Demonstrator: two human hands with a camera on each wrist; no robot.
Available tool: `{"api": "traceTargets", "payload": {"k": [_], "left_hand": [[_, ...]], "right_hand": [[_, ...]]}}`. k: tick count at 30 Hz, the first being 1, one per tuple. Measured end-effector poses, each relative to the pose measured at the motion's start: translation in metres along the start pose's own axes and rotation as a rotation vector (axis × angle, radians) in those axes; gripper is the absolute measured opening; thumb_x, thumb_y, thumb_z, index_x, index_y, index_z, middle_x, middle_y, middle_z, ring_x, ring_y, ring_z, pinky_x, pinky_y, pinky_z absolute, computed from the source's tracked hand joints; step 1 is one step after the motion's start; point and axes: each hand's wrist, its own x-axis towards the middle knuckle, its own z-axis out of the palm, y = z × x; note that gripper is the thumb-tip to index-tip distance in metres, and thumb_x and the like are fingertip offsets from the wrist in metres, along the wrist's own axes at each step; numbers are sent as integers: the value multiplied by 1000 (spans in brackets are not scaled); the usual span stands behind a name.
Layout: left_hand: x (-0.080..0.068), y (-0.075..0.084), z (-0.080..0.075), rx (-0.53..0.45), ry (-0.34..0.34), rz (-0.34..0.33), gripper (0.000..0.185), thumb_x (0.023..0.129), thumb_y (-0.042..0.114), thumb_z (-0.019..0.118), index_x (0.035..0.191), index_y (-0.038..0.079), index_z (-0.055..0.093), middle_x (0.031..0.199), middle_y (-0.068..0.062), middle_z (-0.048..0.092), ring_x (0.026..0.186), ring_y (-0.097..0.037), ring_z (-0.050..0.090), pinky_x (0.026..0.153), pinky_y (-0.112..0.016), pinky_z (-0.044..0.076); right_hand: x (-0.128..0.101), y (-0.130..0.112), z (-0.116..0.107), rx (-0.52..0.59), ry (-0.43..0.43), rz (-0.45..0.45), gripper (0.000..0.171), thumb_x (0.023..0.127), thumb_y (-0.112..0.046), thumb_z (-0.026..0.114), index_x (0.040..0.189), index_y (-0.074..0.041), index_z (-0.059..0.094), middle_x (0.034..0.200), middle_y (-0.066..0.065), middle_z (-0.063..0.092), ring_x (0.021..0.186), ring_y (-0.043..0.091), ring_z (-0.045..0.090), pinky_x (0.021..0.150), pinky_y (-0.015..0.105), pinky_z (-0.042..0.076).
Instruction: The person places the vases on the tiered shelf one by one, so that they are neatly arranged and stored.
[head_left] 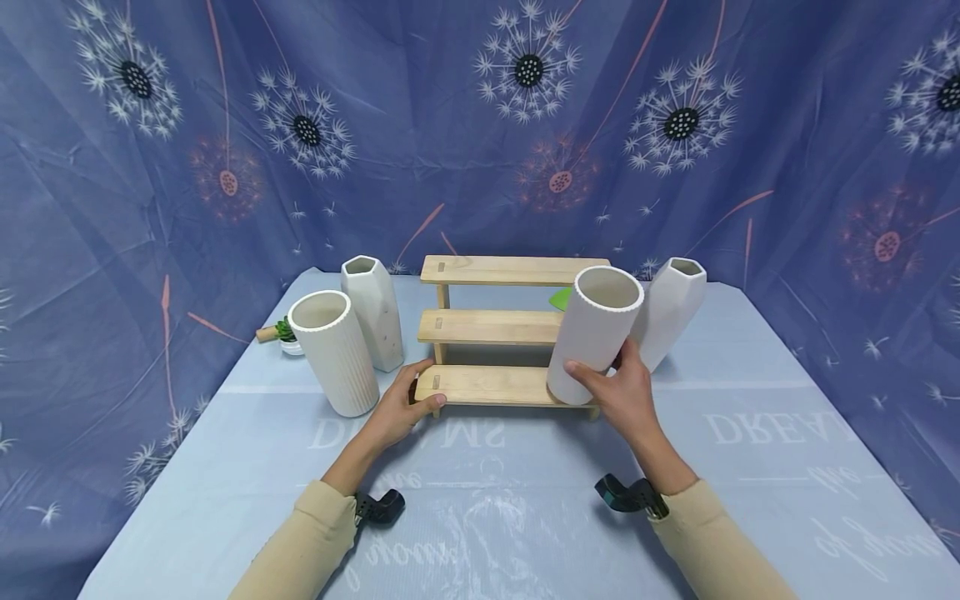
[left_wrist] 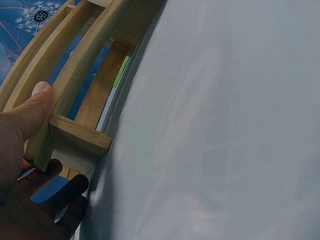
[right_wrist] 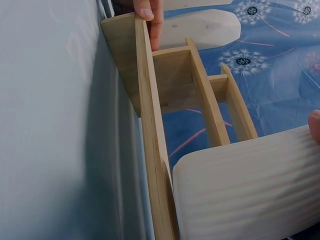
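**Caller:** Gripping the lower half of a ribbed white cylinder vase [head_left: 596, 333], the right hand [head_left: 622, 392] has its fingers wrapped round the wall, thumb across the front. The vase is tilted, mouth leaning up and to the right, its base right at the right end of the bottom step of a three-step wooden stand [head_left: 495, 329]. Whether the base fully rests on the board cannot be told from the head view.

**Partner:** And the left hand [head_left: 401, 408]?

**Caller:** Clasping the left end of that same bottom step, thumb lying on top of the board, fingers curled round the end. The left wrist view backs it up: the thumb [left_wrist: 35, 107] presses the wooden frame and the fingers sit under it.

**Partner:** What stands around the stand?

**Caller:** Left of it, a second ribbed vase [head_left: 335, 350] stands upright on the pale blue tablecloth [head_left: 750, 467], just beside the left hand. Behind that one, touching or nearly so, a faceted white vase [head_left: 372, 312], also upright. On the right, another faceted vase [head_left: 671, 308] is right behind the held one. A small potted succulent [head_left: 287, 333] sits at the far left edge of the table, and something green [head_left: 560, 298] peeks out behind the stand.

**Partner:** Backdrop?

**Caller:** Blue cloth with a dandelion print [head_left: 525, 75], all round the table.
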Motion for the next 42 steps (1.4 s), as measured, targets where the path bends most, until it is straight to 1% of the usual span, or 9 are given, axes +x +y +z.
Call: {"api": "traceTargets", "payload": {"k": [7, 14, 22, 25, 29, 31, 34, 38, 42], "left_hand": [[0, 0, 0, -17, -5, 12, 74, 86, 27, 68, 146, 7, 30, 138, -17, 38, 120, -29, 47, 103, -44, 40], [-15, 37, -6, -31, -32, -22, 71, 89, 17, 65, 146, -1, 27, 140, -24, 35, 122, -34, 45, 104, -46, 38], [-12, 32, -5, -21, -28, -16, 71, 89, 15, 65, 146, -3, 27, 138, -24, 36, 120, -33, 46, 103, -46, 39], [-7, 19, -2, -27, -19, -10, 72, 88, 17, 66, 146, -1, 27, 139, -23, 35, 121, -34, 46, 104, -47, 38], [0, 1, 1, -18, -1, -9, 74, 87, 23, 68, 147, 5, 29, 141, -19, 36, 123, -31, 45, 106, -47, 36], [1, -2, 2, -11, 4, -4, 74, 86, 25, 69, 146, 7, 30, 141, -18, 37, 123, -30, 45, 106, -46, 36], [1, -3, 2, -12, 4, -3, 74, 86, 27, 69, 146, 8, 31, 141, -17, 37, 123, -29, 45, 107, -45, 36], [-1, 1, 2, -24, -2, -6, 73, 87, 24, 68, 147, 7, 30, 141, -18, 36, 122, -31, 45, 105, -46, 36], [-6, 16, -1, -24, -10, -6, 72, 88, 18, 67, 146, 1, 28, 140, -23, 36, 121, -34, 45, 105, -48, 36]], "right_hand": [[1, -1, 4, -5, -19, 0, 86, 72, -38, 81, 138, -5, 36, 135, 17, 49, 122, 32, 50, 105, 51, 38], [2, -3, 7, -5, -43, 17, 86, 72, -39, 81, 138, -6, 35, 136, 16, 49, 122, 32, 49, 105, 51, 37], [2, -5, 8, -20, -70, 50, 89, 73, -43, 79, 140, -6, 33, 137, 15, 48, 123, 31, 48, 106, 51, 37], [2, -5, 9, -18, -75, 54, 90, 73, -44, 79, 140, -6, 33, 137, 15, 48, 124, 31, 48, 106, 52, 36], [2, -4, 11, -12, -72, 52, 90, 72, -43, 79, 140, -7, 33, 137, 15, 47, 124, 30, 48, 106, 52, 36], [3, -4, 11, -13, -70, 54, 90, 72, -43, 80, 141, -8, 33, 137, 14, 47, 123, 30, 48, 106, 52, 36], [2, -4, 12, -17, -66, 51, 90, 72, -43, 80, 141, -9, 33, 137, 13, 47, 124, 30, 48, 106, 52, 36], [2, -4, 12, -21, -70, 47, 91, 72, -43, 79, 142, -9, 31, 138, 14, 46, 125, 30, 47, 106, 53, 36], [2, -4, 12, -26, -83, 42, 93, 73, -43, 79, 144, -9, 28, 140, 14, 44, 126, 31, 46, 107, 53, 35]]}}
